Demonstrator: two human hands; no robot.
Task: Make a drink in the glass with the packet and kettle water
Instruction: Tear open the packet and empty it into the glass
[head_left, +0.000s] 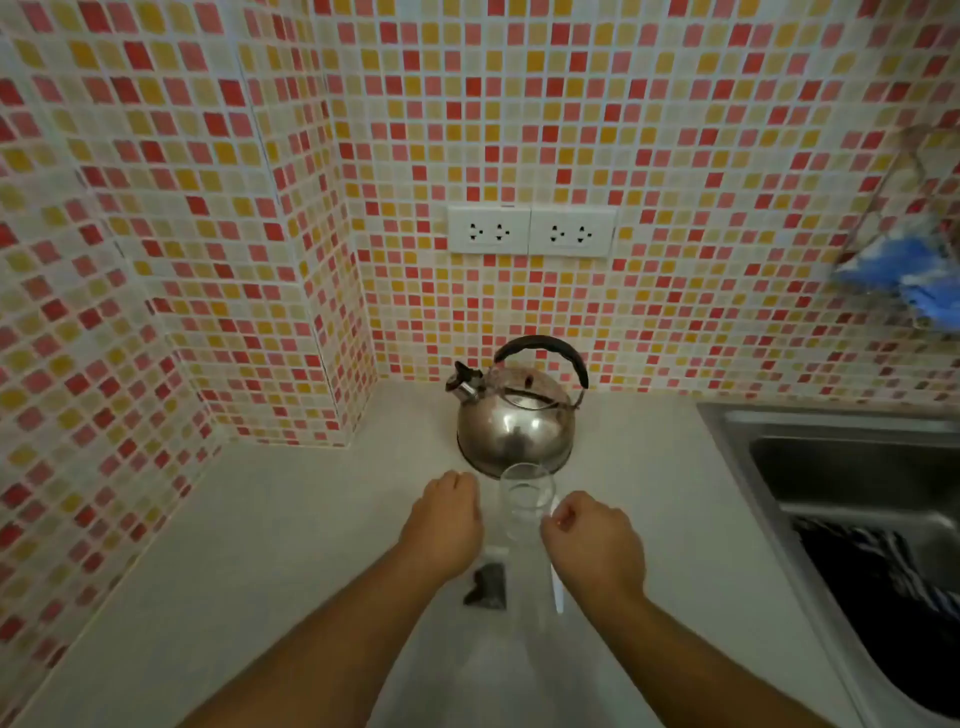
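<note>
A clear empty glass (527, 501) stands upright on the white counter (249, 545), just in front of a steel kettle (517, 421) with a black handle and a spout pointing left. A small dark packet (488, 586) lies flat on the counter nearer to me than the glass. My left hand (447, 525) hovers left of the glass with curled fingers, and nothing shows in it. My right hand (592, 540) is right of the glass, thumb and forefinger pinched close to its side, apparently empty. A thin white stick (558, 592) lies below that hand.
A steel sink (841, 467) fills the right side, with dark striped cloth (883, 566) in its basin. Mosaic-tiled walls close the back and left, forming a corner. Two wall sockets (530, 231) sit above the kettle. A blue cloth (914, 270) hangs at the upper right.
</note>
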